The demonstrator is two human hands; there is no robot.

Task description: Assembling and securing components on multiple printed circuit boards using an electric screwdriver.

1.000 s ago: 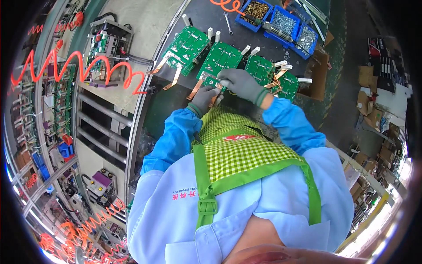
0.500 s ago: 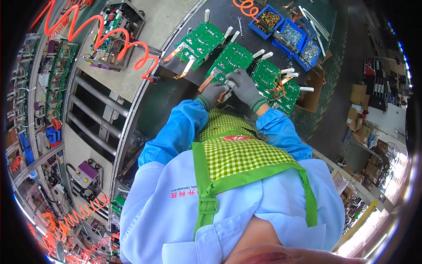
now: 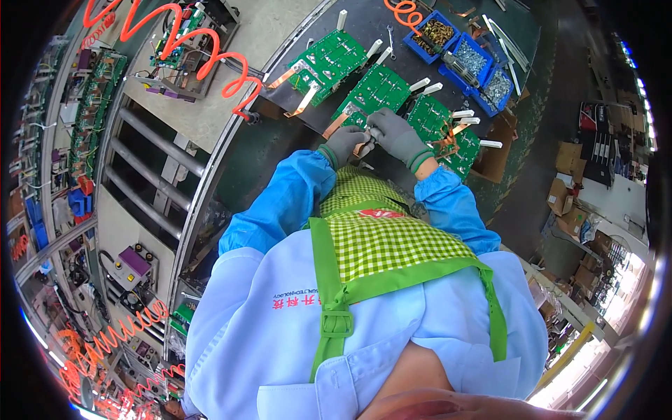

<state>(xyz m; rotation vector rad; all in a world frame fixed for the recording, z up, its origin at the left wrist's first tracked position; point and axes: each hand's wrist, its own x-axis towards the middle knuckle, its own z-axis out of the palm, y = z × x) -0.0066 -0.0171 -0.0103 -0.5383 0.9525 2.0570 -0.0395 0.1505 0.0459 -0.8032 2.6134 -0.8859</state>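
My left hand [image 3: 341,145] and my right hand [image 3: 397,138], both in grey gloves, meet at the near edge of the middle circuit board [image 3: 381,89]. Their fingers are closed around a small copper strip [image 3: 362,149], mostly covered by the gloves. The middle board is green, with white posts at its far right and a copper strip at its left corner. To its left lies another green circuit board [image 3: 334,57] with two bent copper strips [image 3: 303,101]. On the right, beside my right hand, a third circuit board [image 3: 428,114] carries bunched copper strips [image 3: 446,142].
Blue bins [image 3: 470,56] of small metal fasteners stand at the back right, with a powered screwdriver [image 3: 458,68] across them. A wrench [image 3: 390,40] lies behind the boards. An orange coiled hose [image 3: 210,63] stretches over the left side, above a metal roller conveyor [image 3: 157,143].
The view has shifted slightly, so the boards and bins sit a little farther right. Both hands stay together at the small copper strip, with only slight finger movement.
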